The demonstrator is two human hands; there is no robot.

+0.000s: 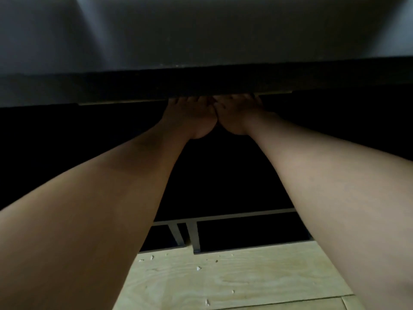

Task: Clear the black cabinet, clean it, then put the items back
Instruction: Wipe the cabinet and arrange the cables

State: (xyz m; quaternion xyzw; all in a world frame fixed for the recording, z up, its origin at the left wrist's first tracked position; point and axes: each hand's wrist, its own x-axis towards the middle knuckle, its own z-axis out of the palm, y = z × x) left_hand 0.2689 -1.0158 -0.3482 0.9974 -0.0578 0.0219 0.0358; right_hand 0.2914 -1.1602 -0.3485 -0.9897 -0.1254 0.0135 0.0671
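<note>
The black cabinet [201, 81] fills the upper view; I look down over its grey-black top and thick front edge. Both my arms reach forward to its dark front. My left hand [190, 118] and my right hand [237, 116] sit side by side, touching each other, just under the top's overhang at the middle. Their fingertips go up into the narrow gap below the top edge and are hidden there. A thin pale strip [123, 102] runs along the front's top on either side of the hands. No items from the cabinet are in view.
Below the dark front, grey metal legs [193, 236] stand on a pale plywood floor [234, 278]. Small white crumbs [197, 268] lie scattered on the floor near the legs. The inside of the cabinet cannot be seen.
</note>
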